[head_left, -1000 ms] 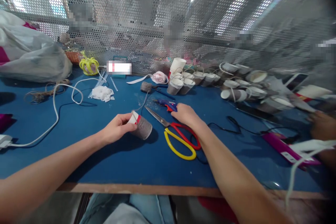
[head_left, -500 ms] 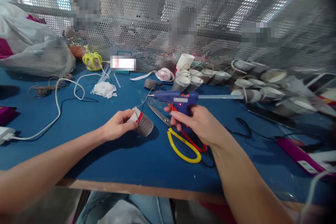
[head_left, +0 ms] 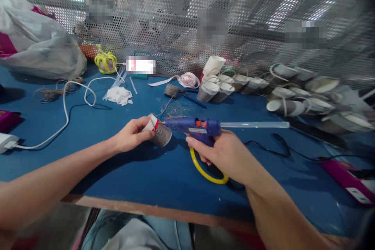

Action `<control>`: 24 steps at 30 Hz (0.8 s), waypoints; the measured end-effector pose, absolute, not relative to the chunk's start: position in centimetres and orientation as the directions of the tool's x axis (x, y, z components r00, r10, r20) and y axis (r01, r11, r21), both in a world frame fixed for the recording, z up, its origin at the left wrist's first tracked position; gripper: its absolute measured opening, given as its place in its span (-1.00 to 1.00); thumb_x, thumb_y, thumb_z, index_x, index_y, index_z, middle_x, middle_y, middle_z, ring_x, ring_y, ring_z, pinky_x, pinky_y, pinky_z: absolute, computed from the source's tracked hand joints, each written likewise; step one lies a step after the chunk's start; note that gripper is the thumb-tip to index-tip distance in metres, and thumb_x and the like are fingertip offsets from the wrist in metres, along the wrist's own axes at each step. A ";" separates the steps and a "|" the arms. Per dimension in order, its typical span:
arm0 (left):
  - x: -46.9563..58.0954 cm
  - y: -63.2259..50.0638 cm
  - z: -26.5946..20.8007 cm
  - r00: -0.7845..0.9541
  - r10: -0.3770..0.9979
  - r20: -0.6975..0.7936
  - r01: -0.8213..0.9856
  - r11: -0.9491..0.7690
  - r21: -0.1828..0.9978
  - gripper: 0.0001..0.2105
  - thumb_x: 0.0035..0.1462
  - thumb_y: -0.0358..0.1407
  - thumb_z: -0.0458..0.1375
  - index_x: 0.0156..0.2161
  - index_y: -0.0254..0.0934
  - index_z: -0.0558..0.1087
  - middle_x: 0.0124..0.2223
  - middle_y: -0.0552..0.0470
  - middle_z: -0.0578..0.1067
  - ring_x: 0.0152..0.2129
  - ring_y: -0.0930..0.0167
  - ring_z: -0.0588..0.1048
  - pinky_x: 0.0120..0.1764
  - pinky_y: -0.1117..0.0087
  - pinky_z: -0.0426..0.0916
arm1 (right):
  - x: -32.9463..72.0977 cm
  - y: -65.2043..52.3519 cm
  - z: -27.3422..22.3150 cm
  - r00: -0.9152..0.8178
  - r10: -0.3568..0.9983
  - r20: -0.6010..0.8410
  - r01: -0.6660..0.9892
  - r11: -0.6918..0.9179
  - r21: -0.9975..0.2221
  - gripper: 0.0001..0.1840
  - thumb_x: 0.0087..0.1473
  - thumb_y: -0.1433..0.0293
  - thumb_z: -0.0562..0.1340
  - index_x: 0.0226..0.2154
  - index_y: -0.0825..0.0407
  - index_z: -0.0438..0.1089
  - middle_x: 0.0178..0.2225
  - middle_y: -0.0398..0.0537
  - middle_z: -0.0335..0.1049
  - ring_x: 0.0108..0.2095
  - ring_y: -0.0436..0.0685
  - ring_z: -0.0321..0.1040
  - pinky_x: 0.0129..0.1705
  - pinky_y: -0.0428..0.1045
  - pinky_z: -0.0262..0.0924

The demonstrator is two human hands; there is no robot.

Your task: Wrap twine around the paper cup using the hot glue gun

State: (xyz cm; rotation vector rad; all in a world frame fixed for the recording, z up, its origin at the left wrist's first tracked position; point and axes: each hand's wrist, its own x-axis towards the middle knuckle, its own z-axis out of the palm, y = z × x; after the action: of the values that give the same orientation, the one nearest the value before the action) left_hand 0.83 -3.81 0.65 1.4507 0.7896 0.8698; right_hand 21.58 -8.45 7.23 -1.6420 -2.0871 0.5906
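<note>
Head view, left fingers (head_left: 145, 136) pinched on a grey-wrapped cup (head_left: 161, 136), right fingers (head_left: 197, 144) curled around a blue glue gun (head_left: 187, 125).

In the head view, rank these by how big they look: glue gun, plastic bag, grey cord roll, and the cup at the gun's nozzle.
Largest to smallest:
1. plastic bag
2. glue gun
3. cup
4. grey cord roll; it lies farther back, so its true size against the cup is unsure.
</note>
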 end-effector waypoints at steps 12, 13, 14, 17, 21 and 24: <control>0.7 -3.8 0.7 0.502 0.863 0.045 -0.028 -0.035 0.999 -0.81 -0.12 -0.39 0.08 -0.32 -0.41 0.37 -0.40 0.01 0.42 -0.41 0.38 0.39 -0.25 0.30 0.28 | 21.6 -8.5 7.4 -0.244 0.970 0.016 0.793 0.209 -0.573 -0.62 -0.04 0.27 0.09 -0.79 -0.01 0.10 -0.85 -0.26 0.15 -0.76 -0.03 0.17 -0.60 -0.11 0.12; 0.7 -3.7 0.6 0.501 0.864 0.046 -0.032 -0.035 0.999 -0.81 -0.12 -0.38 0.08 -0.32 -0.41 0.37 -0.40 0.01 0.42 -0.41 0.37 0.39 -0.24 0.29 0.28 | 21.6 -8.5 7.4 -0.238 0.971 0.010 0.787 0.200 -0.583 -0.63 -0.05 0.26 0.10 -0.77 -0.01 0.12 -0.84 -0.26 0.16 -0.75 -0.03 0.17 -0.60 -0.11 0.13; 0.7 -3.7 0.6 0.499 0.865 0.047 -0.033 -0.035 0.999 -0.81 -0.12 -0.38 0.08 -0.32 -0.41 0.37 -0.40 0.01 0.42 -0.41 0.38 0.39 -0.24 0.29 0.28 | 21.5 -8.4 7.3 -0.231 0.973 0.013 0.784 0.194 -0.590 -0.65 -0.05 0.26 0.10 -0.76 -0.01 0.13 -0.83 -0.26 0.18 -0.75 -0.03 0.19 -0.60 -0.12 0.13; 0.8 -3.7 0.5 0.496 0.867 0.048 -0.041 -0.031 0.999 -0.81 -0.12 -0.38 0.09 -0.32 -0.41 0.37 -0.38 0.01 0.43 -0.41 0.38 0.39 -0.24 0.31 0.28 | 21.5 -8.4 7.1 -0.207 0.978 0.038 0.785 0.189 -0.590 -0.68 -0.06 0.26 0.11 -0.73 0.00 0.17 -0.80 -0.23 0.23 -0.71 -0.02 0.24 -0.57 -0.12 0.15; 0.7 -3.7 0.6 0.493 0.869 0.039 -0.042 -0.021 0.999 -0.79 -0.13 -0.37 0.10 -0.31 -0.41 0.38 -0.38 0.00 0.44 -0.41 0.38 0.39 -0.25 0.32 0.29 | 21.5 -8.5 7.1 -0.225 0.974 0.027 0.781 0.197 -0.593 -0.65 -0.05 0.25 0.10 -0.76 -0.01 0.14 -0.82 -0.24 0.20 -0.74 -0.02 0.21 -0.59 -0.11 0.14; 0.7 -3.7 0.5 0.496 0.867 0.043 -0.041 -0.025 0.999 -0.78 -0.13 -0.37 0.10 -0.30 -0.42 0.38 -0.37 -0.01 0.44 -0.40 0.37 0.40 -0.25 0.32 0.29 | 21.5 -8.5 7.1 -0.235 0.972 0.026 0.778 0.204 -0.595 -0.67 -0.06 0.25 0.10 -0.74 -0.01 0.15 -0.82 -0.25 0.20 -0.75 -0.03 0.18 -0.62 -0.11 0.12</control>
State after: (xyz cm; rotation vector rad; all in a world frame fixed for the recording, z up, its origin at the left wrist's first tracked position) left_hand 0.67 -3.65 0.48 1.4125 0.7784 0.8573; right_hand 21.48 -8.52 7.12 -1.6300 -2.0890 0.6654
